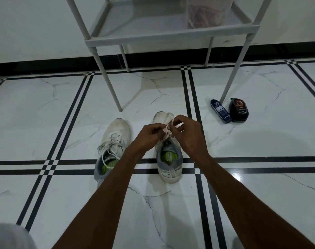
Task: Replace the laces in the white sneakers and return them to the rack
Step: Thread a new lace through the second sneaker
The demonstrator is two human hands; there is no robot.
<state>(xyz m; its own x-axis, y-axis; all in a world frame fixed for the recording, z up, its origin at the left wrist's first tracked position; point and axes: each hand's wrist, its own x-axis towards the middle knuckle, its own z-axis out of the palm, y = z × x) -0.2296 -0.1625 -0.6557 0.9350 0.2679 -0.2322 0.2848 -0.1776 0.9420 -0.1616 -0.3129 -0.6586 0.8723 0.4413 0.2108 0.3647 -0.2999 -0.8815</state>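
Note:
Two white sneakers stand side by side on the tiled floor, toes pointing away from me. The left sneaker (113, 141) has its lace threaded and lying loose. Over the tongue of the right sneaker (168, 159) my left hand (150, 135) and my right hand (188, 133) meet, each pinching a strand of the white lace (168, 127). Both hands hide the sneaker's eyelets. The grey rack (167, 31) stands just beyond the shoes, its lowest shelf bare on the left.
A clear plastic container (207, 13) of laces sits on the rack shelf at the right. A dark blue bottle (220, 111) and a black shoe-polish applicator (239, 110) lie on the floor by the rack's front right leg (234, 74). A wall runs behind.

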